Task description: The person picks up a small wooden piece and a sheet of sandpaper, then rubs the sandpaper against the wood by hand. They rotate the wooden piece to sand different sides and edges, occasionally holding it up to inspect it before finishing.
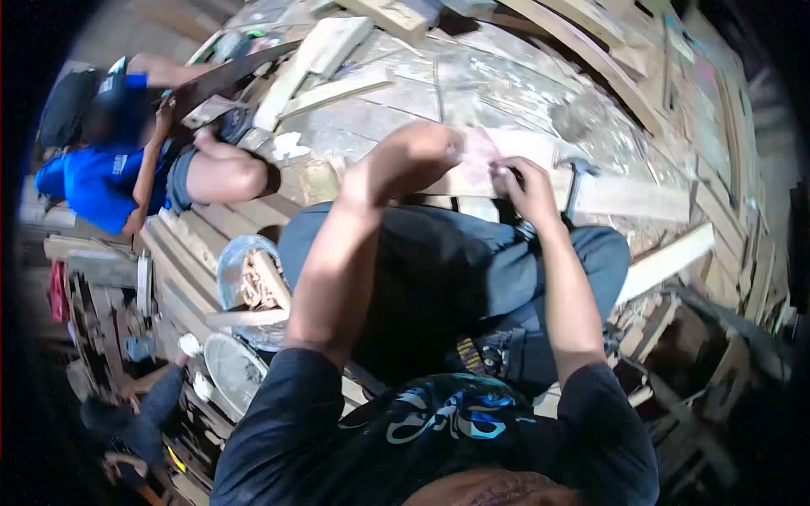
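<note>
1. The small pale pink sheet lay on the long pale wooden plank, running nine to three.
2. The left hand pressed its nine o'clock edge; whether those fingers were curled or flat, I couldn't tell.
3. The right hand pinched its three o'clock edge, fingers closed.
4. A steel-headed hammer sat at three o'clock, nearer the right hand.

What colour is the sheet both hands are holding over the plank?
Pale pink sheet, blurred, gripped by left hand and right hand; head view.

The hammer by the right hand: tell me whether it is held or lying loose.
Lying loose. The hammer rests on the plank beside the right hand, which pinches a pinkish piece together with the left hand.
</note>
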A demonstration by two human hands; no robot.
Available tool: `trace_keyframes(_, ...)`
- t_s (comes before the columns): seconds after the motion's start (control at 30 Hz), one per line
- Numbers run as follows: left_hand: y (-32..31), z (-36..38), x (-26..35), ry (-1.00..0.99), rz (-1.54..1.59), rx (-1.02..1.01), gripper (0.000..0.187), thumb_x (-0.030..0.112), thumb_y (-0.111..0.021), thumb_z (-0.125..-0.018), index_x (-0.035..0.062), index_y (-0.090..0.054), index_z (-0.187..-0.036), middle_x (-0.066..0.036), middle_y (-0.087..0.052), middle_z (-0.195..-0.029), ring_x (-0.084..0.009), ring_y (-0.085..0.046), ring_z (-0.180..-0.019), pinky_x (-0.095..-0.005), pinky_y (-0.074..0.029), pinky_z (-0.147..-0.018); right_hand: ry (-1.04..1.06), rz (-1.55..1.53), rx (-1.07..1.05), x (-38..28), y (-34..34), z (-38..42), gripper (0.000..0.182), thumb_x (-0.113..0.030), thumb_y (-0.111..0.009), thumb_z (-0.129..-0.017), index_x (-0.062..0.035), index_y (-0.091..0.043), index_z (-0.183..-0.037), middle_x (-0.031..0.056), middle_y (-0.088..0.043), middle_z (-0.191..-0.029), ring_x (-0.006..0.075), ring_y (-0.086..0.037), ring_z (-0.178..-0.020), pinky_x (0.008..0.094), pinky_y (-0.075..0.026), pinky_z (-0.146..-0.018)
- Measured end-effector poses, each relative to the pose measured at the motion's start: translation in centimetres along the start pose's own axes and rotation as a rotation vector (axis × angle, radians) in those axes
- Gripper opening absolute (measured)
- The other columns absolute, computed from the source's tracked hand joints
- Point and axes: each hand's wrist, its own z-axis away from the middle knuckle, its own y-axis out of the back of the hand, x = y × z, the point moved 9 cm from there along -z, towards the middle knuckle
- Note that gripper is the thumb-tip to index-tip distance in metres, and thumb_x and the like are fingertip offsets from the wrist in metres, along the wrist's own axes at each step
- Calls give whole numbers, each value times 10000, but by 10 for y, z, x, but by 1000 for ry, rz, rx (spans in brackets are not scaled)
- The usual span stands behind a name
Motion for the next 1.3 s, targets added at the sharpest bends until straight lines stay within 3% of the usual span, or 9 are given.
trace_keyframes(0.07, -38, 0, -6, 37, 40, -235, 249, 217, -667, -860, 50, -655, -1043, -210, -672, -910, -394, -642, -875, -425, -504, -746, -106, -52, -14, 19, -4, 1, 179, -69, -608, -866, 10, -662, -1017, 213, -680, -934, 363, -664, -893, 386, -510, -806)
trace_keyframes(0.17, -33, -10, -10, 288, -28, -279, 198, 147, -629, -840, 51, -663, -1010, -209, -678, -979, -394, -649, -937, -444, -521, -787, -77, -75, -2, 21, -3, 1, 179, -65, -601, -860, 14, -668, -1007, 217, -683, -943, 366, -665, -909, 384, -511, -818)
trace_keyframes(0.27, -30, -18, -19, 310, -41, -177, 286, 264, -669, -857, 72, -653, -1069, -214, -680, -956, -396, -641, -922, -443, -501, -798, -48, -74, 26, 17, -2, 3, 171, -54, -596, -857, 16, -670, -994, 210, -688, -951, 362, -666, -924, 378, -511, -830)
trace_keyframes(0.4, -54, -15, -41, 454, -61, -305, 244, 201, -651, -827, 69, -680, -1030, -217, -686, -987, -391, -646, -945, -433, -506, -810, -48, -70, 4, 13, -3, 4, 152, -62, -581, -872, 27, -664, -964, 205, -689, -945, 355, -667, -921, 380, -511, -828)
trace_keyframes(0.8, -83, -10, -49, 378, -145, -334, 272, 161, -613, -754, 45, -699, -985, -221, -691, -939, -398, -656, -918, -442, -509, -800, -32, -16, -30, 0, -9, 14, 137, -63, -590, -870, 1, -669, -962, 187, -681, -891, 349, -662, -861, 388, -504, -782)
trace_keyframes(0.93, -82, -13, -29, 259, -90, -333, 283, 129, -620, -743, 38, -694, -1001, -218, -690, -947, -379, -660, -934, -441, -510, -808, 279, 370, -67, -47, -36, 23, 322, -121, -618, -862, -11, -615, -1165, 190, -586, -1240, 357, -556, -1155, 428, -438, -981)
trace_keyframes(0.97, -78, -16, -29, 254, -106, -300, 270, 121, -622, -755, 34, -694, -1001, -219, -689, -952, -379, -659, -944, -441, -509, -815, 214, 444, -205, -32, -51, 25, 464, -171, -642, -853, -7, -554, -1278, 195, -471, -1388, 369, -419, -1315, 458, -327, -1108)
trace_keyframes(1.1, -60, -13, -26, 298, -62, -119, 219, 96, -602, -805, 18, -693, -989, -225, -686, -965, -388, -652, -966, -452, -502, -839, 221, 487, -276, -9, -64, 29, 607, -232, -686, -825, -28, -498, -1366, 209, -440, -1426, 367, -371, -1363, 494, -240, -1156)
trace_keyframes(1.3, -53, -20, -7, 294, -109, -60, 197, 72, -625, -789, -9, -689, -957, -241, -685, -957, -391, -664, -961, -443, -526, -837, 180, 414, -294, -14, -60, 25, 456, -194, -698, -807, -34, -599, -1222, 198, -510, -1337, 382, -439, -1277, 505, -297, -1093)
